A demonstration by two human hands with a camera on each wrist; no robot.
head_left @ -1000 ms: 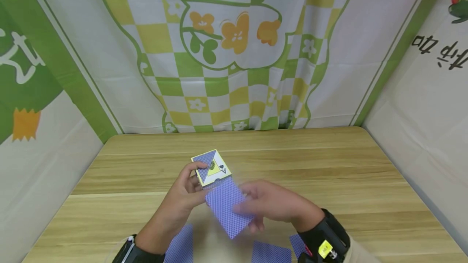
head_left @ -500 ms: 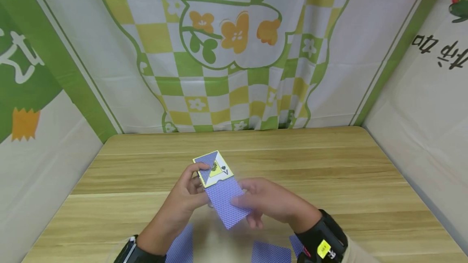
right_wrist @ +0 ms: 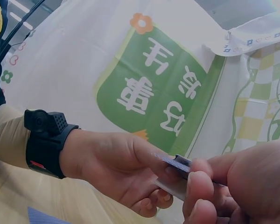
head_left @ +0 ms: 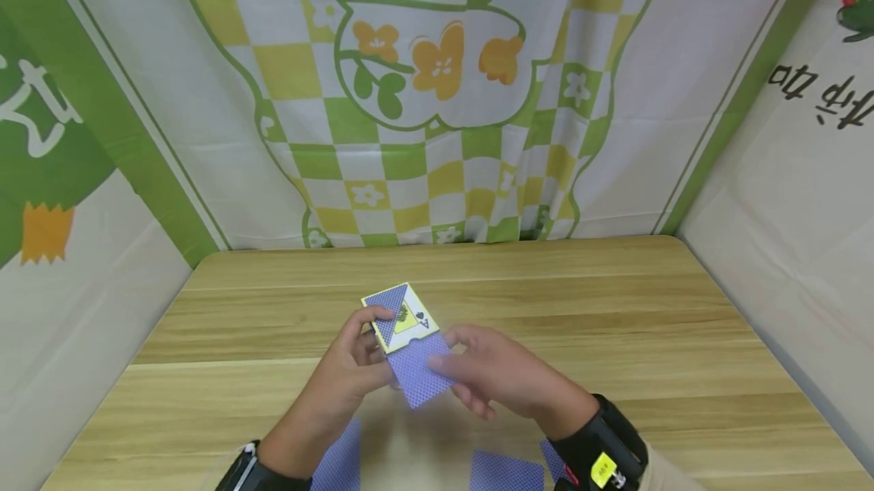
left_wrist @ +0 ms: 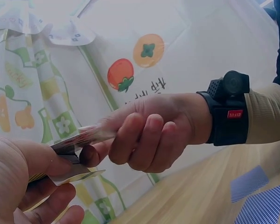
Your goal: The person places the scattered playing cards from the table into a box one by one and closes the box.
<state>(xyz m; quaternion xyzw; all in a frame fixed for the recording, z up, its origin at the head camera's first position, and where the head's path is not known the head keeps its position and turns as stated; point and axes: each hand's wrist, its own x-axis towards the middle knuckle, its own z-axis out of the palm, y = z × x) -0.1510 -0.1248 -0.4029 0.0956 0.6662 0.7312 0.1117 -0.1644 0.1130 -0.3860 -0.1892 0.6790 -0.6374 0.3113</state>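
Above pale wooden table [head_left: 580, 309], left hand [head_left: 355, 358] grips rectangular white-and-blue card box [head_left: 415, 324]; right hand [head_left: 495, 369] pinches blue-patterned paper cards [head_left: 413, 379] at box's end.

Head looks down; closer wrist-views share right hand [head_left: 493, 371].

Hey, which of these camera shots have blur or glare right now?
Head view: right hand slightly blurred, card box crisper; left wrist view: playing cards smeared, glare whitening the top of the curtain; right wrist view: bright glow at the upper right corner.
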